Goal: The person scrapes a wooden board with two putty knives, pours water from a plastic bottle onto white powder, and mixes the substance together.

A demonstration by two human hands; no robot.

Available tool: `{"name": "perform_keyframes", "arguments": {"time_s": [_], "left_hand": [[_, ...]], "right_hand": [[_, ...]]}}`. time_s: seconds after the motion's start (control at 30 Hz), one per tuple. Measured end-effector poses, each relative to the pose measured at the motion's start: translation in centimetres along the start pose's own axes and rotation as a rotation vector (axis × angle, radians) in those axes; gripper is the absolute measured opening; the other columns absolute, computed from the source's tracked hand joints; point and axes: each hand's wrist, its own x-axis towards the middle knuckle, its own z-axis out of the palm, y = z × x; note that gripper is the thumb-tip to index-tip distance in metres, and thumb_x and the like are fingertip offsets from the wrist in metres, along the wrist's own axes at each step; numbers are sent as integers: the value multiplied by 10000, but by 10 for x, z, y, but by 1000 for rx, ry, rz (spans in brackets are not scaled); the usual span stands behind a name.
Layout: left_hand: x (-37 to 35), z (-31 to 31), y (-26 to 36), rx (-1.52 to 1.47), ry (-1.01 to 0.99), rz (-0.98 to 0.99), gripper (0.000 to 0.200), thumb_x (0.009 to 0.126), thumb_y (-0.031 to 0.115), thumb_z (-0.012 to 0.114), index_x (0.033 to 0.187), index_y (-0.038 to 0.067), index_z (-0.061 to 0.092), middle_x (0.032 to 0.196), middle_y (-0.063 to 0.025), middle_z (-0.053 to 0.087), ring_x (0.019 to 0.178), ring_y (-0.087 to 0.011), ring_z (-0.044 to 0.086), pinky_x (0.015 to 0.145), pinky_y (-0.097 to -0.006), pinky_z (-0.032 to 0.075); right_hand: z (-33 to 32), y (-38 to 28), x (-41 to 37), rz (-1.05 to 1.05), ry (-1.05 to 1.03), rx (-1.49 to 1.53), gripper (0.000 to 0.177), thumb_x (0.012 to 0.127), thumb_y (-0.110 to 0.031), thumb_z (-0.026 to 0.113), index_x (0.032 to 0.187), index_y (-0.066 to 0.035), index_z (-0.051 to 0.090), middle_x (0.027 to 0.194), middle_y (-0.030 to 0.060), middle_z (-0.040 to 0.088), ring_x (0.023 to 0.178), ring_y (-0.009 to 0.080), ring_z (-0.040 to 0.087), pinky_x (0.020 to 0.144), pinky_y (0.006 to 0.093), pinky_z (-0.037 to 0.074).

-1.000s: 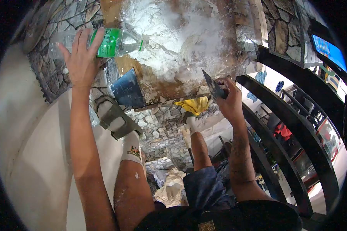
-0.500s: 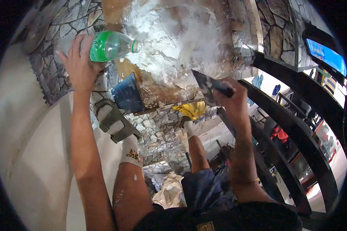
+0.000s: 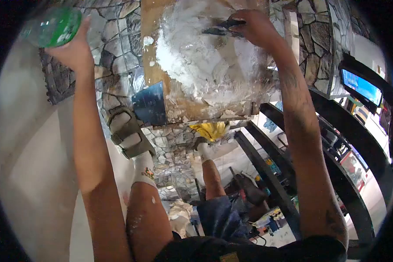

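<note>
My left hand is wrapped round a clear plastic bottle with a green label, held at the upper left, away from the board. In my right hand is a dark putty knife, its blade down in the white powdery paste. That paste is spread over a brown wooden board, wet and smeared around the blade. A dark blue flat scraper lies at the board's near left corner, touching neither hand.
My sandalled foot stands on a stone-patterned step left of the board. A yellow cloth is below the board's near edge. Black railing bars run along the right, with a lit screen beyond.
My left hand has drawn the bottle up and left, away from the board. My right hand has moved the putty knife from the board's near right side up into the paste.
</note>
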Motion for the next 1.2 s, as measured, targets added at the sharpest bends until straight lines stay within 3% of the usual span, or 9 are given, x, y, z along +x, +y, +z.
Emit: {"name": "perform_keyframes", "arguments": {"time_s": [0.17,0.27,0.3,0.33,0.4,0.47,0.57,0.9,1.2], "left_hand": [[-22,-6,-15,171,-35,-4,918,588,222,884,1226,-109,312,1249,-214,434,1166,-283,433,1015,-397,332],[-51,-30,-39,297,-8,-251,867,616,180,850,1236,-103,315,1246,-219,432,1168,-292,430,1011,-386,327],[-69,-32,-20,345,-51,-363,813,627,173,837,1230,-83,356,1233,-216,451,1150,-311,444,996,-390,340],[-93,-36,7,393,-102,-476,759,639,167,823,1223,-62,396,1220,-214,471,1132,-331,458,981,-394,353],[-130,-49,28,563,-584,-563,631,653,182,814,1173,10,501,1177,-190,515,1075,-368,483,927,-412,393],[-159,-56,41,774,-871,-171,597,632,199,822,1145,56,551,1146,-161,541,1026,-377,498,879,-434,421],[-172,-59,44,923,-951,110,628,610,210,818,1161,83,545,1136,-141,541,1012,-360,507,859,-438,430],[-171,-53,23,807,-1014,49,345,710,334,759,867,76,592,912,-139,560,889,-360,535,770,-458,447],[-172,-37,23,890,-971,-25,330,685,361,763,740,66,624,820,-104,577,851,-332,555,724,-437,460]], "right_hand": [[-3,-81,-61,38,175,-52,197,745,-82,670,928,-26,621,880,171,614,830,374,595,729,416,475],[24,-122,-130,252,60,16,283,642,1,696,882,-43,552,842,158,591,795,353,591,703,413,480],[46,-135,-156,272,171,120,325,576,29,698,849,-52,542,827,142,585,787,346,589,682,414,477],[64,-155,-174,314,224,91,352,506,59,670,814,-53,543,807,130,583,780,346,588,670,417,478],[110,-180,-197,210,354,182,295,484,57,609,740,-71,536,721,94,539,713,316,560,610,417,449],[149,-193,-208,202,266,157,220,541,-16,594,730,-90,509,673,61,461,643,274,479,566,395,368],[176,-199,-202,239,293,149,206,558,-34,582,736,-104,502,674,49,440,639,254,454,579,382,343],[198,-200,-184,268,329,77,205,617,-44,587,803,-118,540,693,30,472,645,226,461,598,372,324],[194,-178,-150,273,379,34,287,566,-79,632,840,-115,557,716,24,504,667,220,502,615,363,344]]}}
